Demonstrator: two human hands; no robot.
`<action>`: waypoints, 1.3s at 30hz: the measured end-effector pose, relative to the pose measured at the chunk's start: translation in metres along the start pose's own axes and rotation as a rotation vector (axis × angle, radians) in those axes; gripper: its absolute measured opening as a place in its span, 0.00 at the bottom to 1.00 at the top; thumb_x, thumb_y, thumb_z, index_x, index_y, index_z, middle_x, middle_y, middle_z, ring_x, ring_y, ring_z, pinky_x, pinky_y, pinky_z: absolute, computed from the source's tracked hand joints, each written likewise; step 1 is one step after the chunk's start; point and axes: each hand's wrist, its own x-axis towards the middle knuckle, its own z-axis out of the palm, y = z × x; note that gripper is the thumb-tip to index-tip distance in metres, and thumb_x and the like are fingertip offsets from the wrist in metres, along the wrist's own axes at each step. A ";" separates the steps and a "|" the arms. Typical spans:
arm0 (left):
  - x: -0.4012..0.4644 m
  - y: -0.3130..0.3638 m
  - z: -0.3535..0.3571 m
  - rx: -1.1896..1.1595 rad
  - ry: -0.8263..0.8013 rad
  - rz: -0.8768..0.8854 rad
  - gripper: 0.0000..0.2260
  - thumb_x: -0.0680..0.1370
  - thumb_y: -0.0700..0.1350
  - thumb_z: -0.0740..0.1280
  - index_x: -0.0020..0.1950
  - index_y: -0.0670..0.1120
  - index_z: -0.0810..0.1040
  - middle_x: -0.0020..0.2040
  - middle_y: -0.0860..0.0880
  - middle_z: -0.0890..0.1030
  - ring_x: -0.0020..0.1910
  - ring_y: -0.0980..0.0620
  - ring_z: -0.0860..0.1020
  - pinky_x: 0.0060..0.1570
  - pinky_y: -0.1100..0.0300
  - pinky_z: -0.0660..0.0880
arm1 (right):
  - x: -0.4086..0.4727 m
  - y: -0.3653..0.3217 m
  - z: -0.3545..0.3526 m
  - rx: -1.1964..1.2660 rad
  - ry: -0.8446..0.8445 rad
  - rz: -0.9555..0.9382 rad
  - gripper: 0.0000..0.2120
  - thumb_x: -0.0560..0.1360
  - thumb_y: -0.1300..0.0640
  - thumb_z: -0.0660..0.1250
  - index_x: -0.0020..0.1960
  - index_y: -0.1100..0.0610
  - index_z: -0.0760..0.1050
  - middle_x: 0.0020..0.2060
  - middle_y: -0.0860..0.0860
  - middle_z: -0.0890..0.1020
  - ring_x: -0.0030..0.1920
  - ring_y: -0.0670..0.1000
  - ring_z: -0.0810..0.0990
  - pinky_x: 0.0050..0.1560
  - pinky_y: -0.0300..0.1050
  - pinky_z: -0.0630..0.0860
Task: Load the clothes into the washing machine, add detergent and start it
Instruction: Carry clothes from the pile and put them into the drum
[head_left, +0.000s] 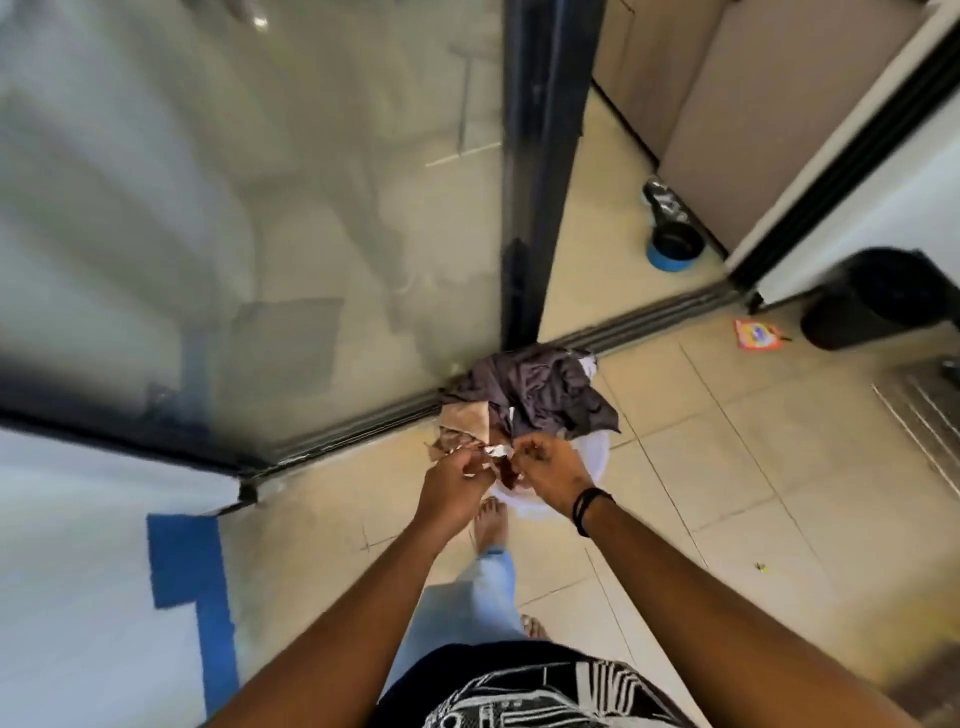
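Head view: both hands (498, 473) grip clothes (535, 395).

Both hands reach down to a white basket (589, 457) full of clothes (540, 389); the left hand (452, 480) and the right hand (553, 467) pinch a small cloth piece (493, 451) between them.

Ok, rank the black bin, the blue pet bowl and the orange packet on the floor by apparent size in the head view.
1. black bin
2. blue pet bowl
3. orange packet
The bowl lies farther off, so its lead over the packet is unsure.
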 end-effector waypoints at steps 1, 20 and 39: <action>0.018 0.003 0.005 0.023 -0.036 -0.010 0.10 0.77 0.47 0.70 0.57 0.47 0.83 0.52 0.51 0.83 0.53 0.51 0.79 0.52 0.60 0.73 | 0.008 0.001 -0.009 -0.010 0.015 0.037 0.07 0.71 0.50 0.67 0.40 0.53 0.79 0.35 0.53 0.81 0.39 0.58 0.79 0.47 0.56 0.78; 0.279 -0.016 0.120 0.376 -0.434 -0.178 0.08 0.78 0.44 0.67 0.51 0.44 0.86 0.52 0.46 0.85 0.52 0.46 0.81 0.48 0.61 0.73 | 0.192 0.081 -0.033 -0.037 -0.119 0.452 0.20 0.77 0.50 0.66 0.67 0.53 0.72 0.58 0.55 0.81 0.59 0.58 0.79 0.59 0.48 0.75; 0.294 0.035 0.137 -0.067 -0.144 -0.437 0.12 0.63 0.42 0.83 0.34 0.42 0.80 0.26 0.48 0.79 0.20 0.56 0.74 0.27 0.65 0.74 | 0.196 0.127 -0.068 -0.059 -0.216 0.472 0.23 0.66 0.34 0.67 0.56 0.45 0.73 0.52 0.54 0.84 0.56 0.57 0.81 0.66 0.56 0.72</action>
